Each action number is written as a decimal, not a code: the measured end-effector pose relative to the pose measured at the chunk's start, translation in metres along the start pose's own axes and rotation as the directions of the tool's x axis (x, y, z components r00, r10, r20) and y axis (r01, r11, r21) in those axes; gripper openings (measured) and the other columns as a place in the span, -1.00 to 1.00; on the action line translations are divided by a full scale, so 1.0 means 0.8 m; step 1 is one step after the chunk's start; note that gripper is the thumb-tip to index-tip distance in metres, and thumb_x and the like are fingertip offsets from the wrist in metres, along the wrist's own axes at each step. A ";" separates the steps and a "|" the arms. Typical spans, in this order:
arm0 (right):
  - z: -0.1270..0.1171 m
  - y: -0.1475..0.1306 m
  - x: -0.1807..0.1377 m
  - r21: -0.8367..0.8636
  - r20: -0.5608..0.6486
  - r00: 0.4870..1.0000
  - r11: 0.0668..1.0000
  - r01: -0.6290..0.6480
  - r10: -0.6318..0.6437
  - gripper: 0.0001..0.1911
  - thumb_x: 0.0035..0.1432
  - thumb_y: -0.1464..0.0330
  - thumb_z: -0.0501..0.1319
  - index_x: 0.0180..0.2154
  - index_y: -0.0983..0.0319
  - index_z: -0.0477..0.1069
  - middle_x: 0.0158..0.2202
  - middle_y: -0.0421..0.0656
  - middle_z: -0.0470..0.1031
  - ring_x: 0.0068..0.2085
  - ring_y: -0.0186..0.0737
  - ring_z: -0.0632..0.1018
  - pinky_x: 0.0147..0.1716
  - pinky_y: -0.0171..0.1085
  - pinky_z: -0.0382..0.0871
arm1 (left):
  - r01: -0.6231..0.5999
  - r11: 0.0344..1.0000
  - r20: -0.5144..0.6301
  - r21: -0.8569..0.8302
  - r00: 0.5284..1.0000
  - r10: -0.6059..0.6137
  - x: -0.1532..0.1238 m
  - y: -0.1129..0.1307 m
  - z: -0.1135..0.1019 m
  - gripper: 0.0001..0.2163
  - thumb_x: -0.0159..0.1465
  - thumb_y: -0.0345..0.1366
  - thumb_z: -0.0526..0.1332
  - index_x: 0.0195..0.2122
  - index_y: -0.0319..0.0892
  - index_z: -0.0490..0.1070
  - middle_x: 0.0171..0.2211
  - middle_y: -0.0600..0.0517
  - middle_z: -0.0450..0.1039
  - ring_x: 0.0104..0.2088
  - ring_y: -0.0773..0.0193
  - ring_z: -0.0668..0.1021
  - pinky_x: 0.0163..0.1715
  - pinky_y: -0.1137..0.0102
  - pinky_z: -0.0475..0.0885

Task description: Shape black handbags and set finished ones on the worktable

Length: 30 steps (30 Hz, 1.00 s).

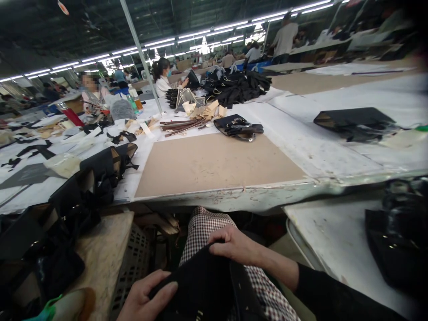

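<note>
At your left side, a row of black bags (95, 165) leans on the table edge; the nearest ones are dark and cut off by the picture border. Your left hand (149, 294) grasps one edge of a black piece (203, 278), with the thumb on top; its wrist is outside the view. This piece lies over your checked cloth (207, 229), and its lower part is cut off, so its full shape I cannot tell. Behind it, a brown board (214, 165) covers the table. Your right hand (230, 245) pinches the piece's upper edge, some fingertips being hidden. Farther right, a dark bundle (394, 240) is hard to make out.
</note>
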State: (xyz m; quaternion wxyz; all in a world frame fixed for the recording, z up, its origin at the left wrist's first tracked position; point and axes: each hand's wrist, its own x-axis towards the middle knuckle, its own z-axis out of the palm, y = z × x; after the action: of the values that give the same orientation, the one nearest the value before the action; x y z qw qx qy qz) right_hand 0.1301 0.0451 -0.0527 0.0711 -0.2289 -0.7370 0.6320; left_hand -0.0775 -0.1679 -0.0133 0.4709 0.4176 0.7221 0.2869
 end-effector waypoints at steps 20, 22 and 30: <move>-0.057 -0.011 -0.065 0.384 -0.149 0.986 0.923 -0.008 0.071 -0.35 0.25 -0.04 0.22 0.25 0.12 0.30 0.16 -0.02 0.46 0.13 0.00 0.49 0.06 -0.03 0.40 | -0.127 0.951 -0.233 0.282 0.952 0.197 -0.011 0.103 0.004 -0.55 0.36 0.07 0.06 -0.47 -0.17 0.44 -0.52 0.11 0.36 -0.43 0.25 0.39 -0.46 0.47 0.23; -0.058 -0.006 -0.086 0.498 -0.180 0.981 0.867 0.027 0.073 -0.38 0.28 -0.06 0.18 0.23 0.13 0.33 0.24 0.02 0.39 0.15 0.03 0.49 0.08 0.00 0.40 | -0.194 0.887 -0.234 0.420 0.921 0.312 -0.011 0.127 0.003 -0.56 0.39 0.02 0.06 -0.50 -0.16 0.40 -0.53 0.12 0.35 -0.45 0.27 0.38 -0.44 0.46 0.21; -0.013 -0.011 -0.153 0.358 -0.341 0.939 0.917 0.177 -0.048 -0.40 0.30 -0.03 0.19 0.23 0.16 0.37 0.18 -0.01 0.46 0.21 0.12 0.44 0.20 0.07 0.30 | -0.301 0.679 -0.193 0.670 0.813 0.550 -0.007 0.169 0.014 -0.60 0.42 -0.06 0.05 -0.47 -0.15 0.42 -0.51 0.10 0.42 -0.45 0.28 0.44 -0.35 0.42 0.24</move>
State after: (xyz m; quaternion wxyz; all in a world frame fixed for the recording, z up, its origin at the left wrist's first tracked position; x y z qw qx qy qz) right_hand 0.2405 0.0015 -0.0197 0.2718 -0.2683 -0.5892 0.7121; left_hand -0.0208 -0.1067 0.0943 0.0794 0.6422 0.7311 0.2164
